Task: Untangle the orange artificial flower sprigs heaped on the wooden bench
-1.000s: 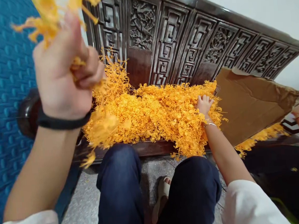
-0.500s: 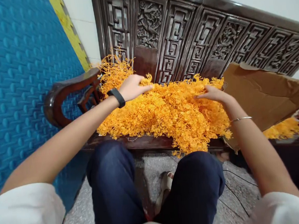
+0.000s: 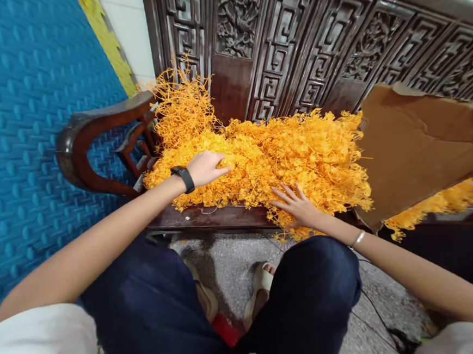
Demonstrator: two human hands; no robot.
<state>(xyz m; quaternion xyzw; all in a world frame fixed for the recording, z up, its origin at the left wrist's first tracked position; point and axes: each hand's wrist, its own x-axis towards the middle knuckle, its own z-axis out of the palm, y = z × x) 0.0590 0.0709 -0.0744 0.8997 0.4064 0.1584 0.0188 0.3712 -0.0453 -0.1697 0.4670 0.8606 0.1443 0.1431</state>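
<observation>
1. the right hand [image 3: 298, 210], fingers spread apart, lies on the orange pile [image 3: 252, 167] at the front edge of the bench [image 3: 223, 217].
2. the left hand [image 3: 205, 168] touches the pile farther back; whether its fingers grip something, i cannot tell.
3. this pile lies between the armrest [image 3: 67, 152] and the cardboard sheet [image 3: 418, 152].
4. behind rises the carved backrest [image 3: 233, 90].

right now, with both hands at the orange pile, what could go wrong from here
Pieces could slip to the floor: beside the spread right hand, the orange pile spills over the front edge of the bench.

The thin, tangled strands might snag on the black wristband at the left hand.

The cardboard sheet stands close by the pile's right end, so a shove that way could perhaps shift it.
</observation>
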